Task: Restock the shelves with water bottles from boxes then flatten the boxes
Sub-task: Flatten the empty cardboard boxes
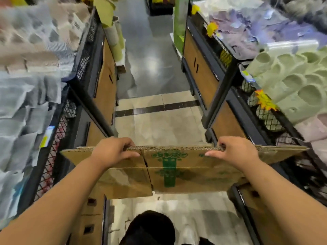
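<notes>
A flattened brown cardboard box [178,172] with green print hangs upright in front of me, across the aisle. My left hand [113,151] grips its top edge left of centre, fingers curled over the far side. My right hand [235,151] grips the same edge further right. The box's flaps hang down, with a split seam left of the green print. No water bottles are visible.
Black wire-mesh display bins on wooden cabinets line both sides: the left bin [53,131] holds pale packaged goods, the right bin [276,110] holds green and purple packs. A tiled aisle floor [155,71] runs ahead between them. My dark clothing [150,228] shows at the bottom.
</notes>
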